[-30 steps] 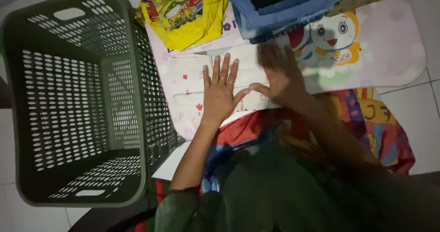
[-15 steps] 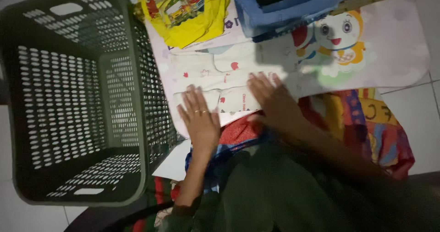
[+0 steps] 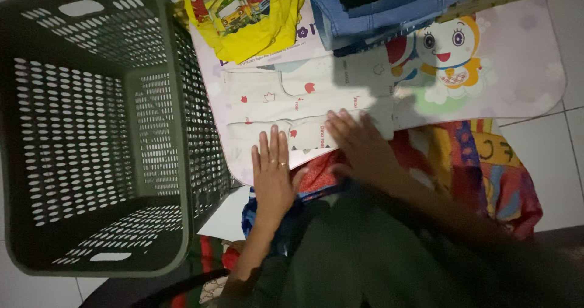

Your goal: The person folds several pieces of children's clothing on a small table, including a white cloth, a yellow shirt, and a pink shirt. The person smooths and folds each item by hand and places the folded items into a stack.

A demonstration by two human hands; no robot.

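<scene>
The left hand (image 3: 273,173) and right hand (image 3: 358,145) are lying flat, fingers straight and close together, on the near edge of the cream printed garment (image 3: 298,104). The garment is lying at twelve o'clock from the hands, with the green basket (image 3: 152,162) sitting at nine o'clock.

The person wears a dark green top whose sleeves reach past the elbow, leaving the forearms bare. A thin, gold-coloured ring sits on one finger of the left hand (image 3: 273,173); the right hand (image 3: 358,147) shows no ring or band that can be made out, being in shadow and slightly blurred. Below the arms, over the lap, lies a brightly patterned garment in red, blue, yellow and orange, though whether it is a skirt or a wrap cannot be told.
</scene>
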